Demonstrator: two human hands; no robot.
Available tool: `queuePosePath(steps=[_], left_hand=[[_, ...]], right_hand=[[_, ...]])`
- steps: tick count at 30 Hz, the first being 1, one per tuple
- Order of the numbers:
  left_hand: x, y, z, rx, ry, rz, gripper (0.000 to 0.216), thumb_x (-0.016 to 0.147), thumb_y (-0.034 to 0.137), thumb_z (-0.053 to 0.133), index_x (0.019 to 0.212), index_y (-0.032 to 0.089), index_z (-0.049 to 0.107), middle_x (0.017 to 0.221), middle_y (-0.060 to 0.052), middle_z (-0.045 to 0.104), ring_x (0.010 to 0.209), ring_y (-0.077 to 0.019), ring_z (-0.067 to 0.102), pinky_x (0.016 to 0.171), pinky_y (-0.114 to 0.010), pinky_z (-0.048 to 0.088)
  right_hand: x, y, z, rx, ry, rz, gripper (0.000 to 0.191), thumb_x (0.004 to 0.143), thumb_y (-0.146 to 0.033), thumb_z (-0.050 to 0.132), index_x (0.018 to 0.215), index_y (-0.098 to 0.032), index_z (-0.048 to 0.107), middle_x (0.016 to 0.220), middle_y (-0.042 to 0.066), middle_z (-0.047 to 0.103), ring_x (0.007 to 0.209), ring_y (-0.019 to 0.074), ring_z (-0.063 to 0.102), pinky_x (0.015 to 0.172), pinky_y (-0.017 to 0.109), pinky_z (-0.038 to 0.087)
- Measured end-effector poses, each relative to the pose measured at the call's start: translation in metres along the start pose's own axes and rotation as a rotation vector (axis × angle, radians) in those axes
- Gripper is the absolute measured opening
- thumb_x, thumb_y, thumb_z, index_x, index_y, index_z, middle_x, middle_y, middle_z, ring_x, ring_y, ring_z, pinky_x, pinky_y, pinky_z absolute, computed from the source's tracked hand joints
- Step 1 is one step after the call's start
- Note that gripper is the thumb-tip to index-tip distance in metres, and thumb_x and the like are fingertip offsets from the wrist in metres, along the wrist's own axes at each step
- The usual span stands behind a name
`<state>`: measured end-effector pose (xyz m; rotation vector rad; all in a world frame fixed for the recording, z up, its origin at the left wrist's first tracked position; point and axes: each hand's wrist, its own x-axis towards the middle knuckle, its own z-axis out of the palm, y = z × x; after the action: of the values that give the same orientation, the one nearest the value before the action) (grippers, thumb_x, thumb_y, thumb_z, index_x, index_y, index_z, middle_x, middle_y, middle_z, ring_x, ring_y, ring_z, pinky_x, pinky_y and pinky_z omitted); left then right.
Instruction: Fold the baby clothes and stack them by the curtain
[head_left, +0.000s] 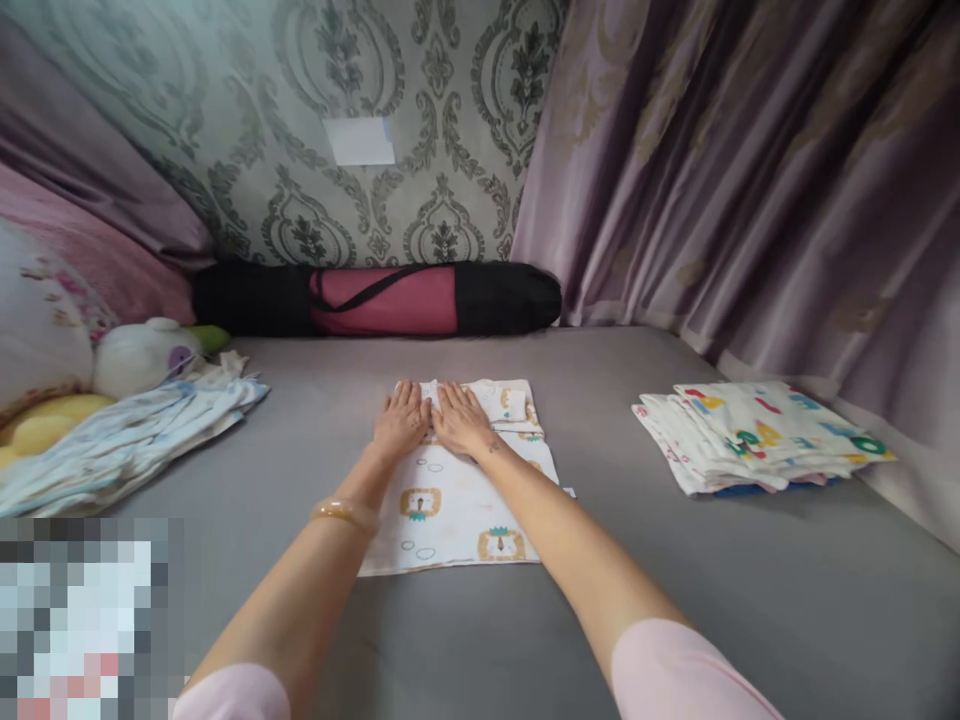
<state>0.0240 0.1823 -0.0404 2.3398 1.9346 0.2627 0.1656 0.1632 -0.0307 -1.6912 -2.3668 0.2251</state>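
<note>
A white cloth with yellow animal prints [457,505] lies flat on the grey bed surface [675,580], straight ahead of me. My left hand [400,420] and my right hand [459,418] rest side by side on its far part, palms down, fingers stretched out flat and pressing the cloth. The far end of the cloth [510,400] looks folded over itself. I wear a pale bangle [343,513] on my left wrist.
A stack of folded white cloths with colourful prints [757,435] sits at the right. Loose pale blue cloths [127,440] and soft toys [139,355] lie at the left. A black and maroon rolled bag [375,298] lies along the wall; curtains [750,180] hang at the right.
</note>
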Motion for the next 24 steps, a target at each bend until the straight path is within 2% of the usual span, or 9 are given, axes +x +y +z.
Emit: queuePosePath(steps=[5, 13, 20, 24], left_hand=[[-0.001, 0.002, -0.005, -0.011, -0.025, -0.061, 0.062, 0.098, 0.041, 0.019, 0.148, 0.008, 0.032, 0.156, -0.015, 0.028, 0.146, -0.0307, 0.019, 0.115, -0.05, 0.023], [-0.001, -0.002, -0.006, 0.012, -0.062, -0.096, 0.068, 0.097, 0.045, 0.018, 0.15, 0.004, 0.028, 0.158, -0.015, 0.023, 0.146, -0.029, 0.019, 0.118, -0.04, 0.019], [-0.002, -0.003, -0.004, -0.01, -0.028, -0.086, 0.068, 0.096, 0.047, 0.017, 0.149, 0.006, 0.029, 0.158, -0.014, 0.023, 0.145, -0.0317, 0.021, 0.117, -0.046, 0.019], [0.003, -0.01, -0.007, -0.038, -0.086, -0.072, 0.069, 0.097, 0.05, 0.015, 0.149, 0.009, 0.03, 0.158, -0.014, 0.023, 0.145, -0.0321, 0.021, 0.116, -0.048, 0.021]], right_hand=[[-0.008, 0.029, -0.007, -0.042, -0.035, 0.061, 0.066, 0.098, -0.04, 0.022, 0.15, 0.0, 0.025, 0.158, 0.015, 0.021, 0.147, 0.0252, 0.015, 0.119, 0.04, 0.008], [-0.026, 0.062, -0.024, -0.097, -0.078, 0.09, 0.069, 0.097, -0.042, 0.02, 0.151, -0.001, 0.022, 0.159, 0.014, 0.018, 0.147, 0.024, 0.012, 0.119, 0.04, 0.006], [-0.039, 0.09, -0.029, -0.082, -0.066, 0.152, 0.068, 0.097, -0.04, 0.018, 0.151, 0.0, 0.021, 0.16, 0.016, 0.015, 0.148, 0.0242, 0.01, 0.119, 0.036, 0.007], [-0.037, 0.095, -0.033, -0.021, -0.095, 0.143, 0.069, 0.097, -0.042, 0.018, 0.152, -0.001, 0.02, 0.16, 0.016, 0.013, 0.148, 0.0235, 0.008, 0.119, 0.036, 0.007]])
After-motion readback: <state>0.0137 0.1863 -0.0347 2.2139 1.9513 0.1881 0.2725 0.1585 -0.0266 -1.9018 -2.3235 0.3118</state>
